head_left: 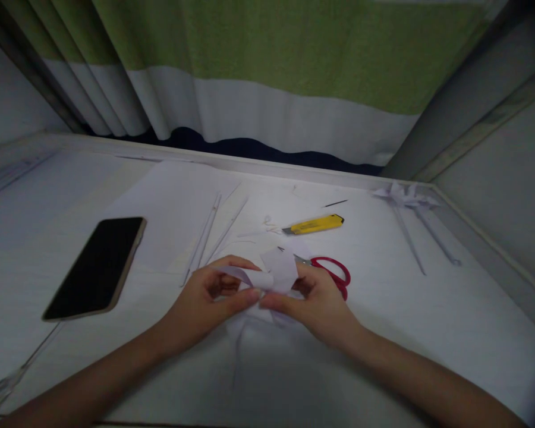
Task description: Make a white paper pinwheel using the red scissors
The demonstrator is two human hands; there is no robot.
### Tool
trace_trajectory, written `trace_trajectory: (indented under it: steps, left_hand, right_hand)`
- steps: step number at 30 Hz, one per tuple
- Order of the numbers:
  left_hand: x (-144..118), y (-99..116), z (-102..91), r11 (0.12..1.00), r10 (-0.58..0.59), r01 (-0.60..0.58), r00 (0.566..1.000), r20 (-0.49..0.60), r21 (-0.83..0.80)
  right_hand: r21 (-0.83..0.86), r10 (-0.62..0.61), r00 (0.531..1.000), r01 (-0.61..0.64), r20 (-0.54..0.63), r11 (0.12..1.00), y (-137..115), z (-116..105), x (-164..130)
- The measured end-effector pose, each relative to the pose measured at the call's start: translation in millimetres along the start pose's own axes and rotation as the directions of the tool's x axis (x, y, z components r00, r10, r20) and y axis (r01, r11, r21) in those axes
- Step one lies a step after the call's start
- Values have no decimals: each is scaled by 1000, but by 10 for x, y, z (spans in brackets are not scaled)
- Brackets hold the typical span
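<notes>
My left hand (218, 297) and my right hand (314, 300) both pinch a folded white paper piece (282, 268) between thumbs and fingers, thumbs nearly meeting at its near side. One strip of it curls over my left fingers, and a broad flap stands up near my right fingers. More white paper hangs beneath the hands, blurred. Just beyond my right hand lie scissors (341, 274) with red handles, partly hidden by that hand. Farther back, a yellow box cutter (316, 224) rests with its blade to the left.
A dark-screened phone (97, 267) lies at left, beside white paper sheets (160, 190). Thin rolled paper sticks (207, 232) lie behind my left hand. Folded paper flowers on stems (408, 196) rest at the back right. A thin black stick (336, 203) lies behind the cutter. A curtain (267, 53) hangs behind.
</notes>
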State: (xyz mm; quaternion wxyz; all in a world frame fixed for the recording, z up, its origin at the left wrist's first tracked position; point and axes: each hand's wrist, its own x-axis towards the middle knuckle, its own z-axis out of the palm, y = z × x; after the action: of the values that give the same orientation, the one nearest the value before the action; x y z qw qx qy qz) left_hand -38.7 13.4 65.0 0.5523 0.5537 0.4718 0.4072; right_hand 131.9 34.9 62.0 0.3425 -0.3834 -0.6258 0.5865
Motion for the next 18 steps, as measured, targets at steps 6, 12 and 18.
trace_trajectory:
  steps: [6, 12, 18]
  left_hand:
    - [66, -159, -80, 961, -114, 124, 992, 56, -248]
    - [56, -64, -86, 978, -100, 115, 991, 95, -175]
    - [35, 56, -119, 970, -105, 131, 986, 132, -206]
  right_hand:
    - [314, 190, 981, -194, 43, 929, 126, -2, 103]
    - [286, 157, 987, -159, 30, 945, 103, 2, 107]
    - [227, 102, 993, -87, -55, 970, 33, 21, 99]
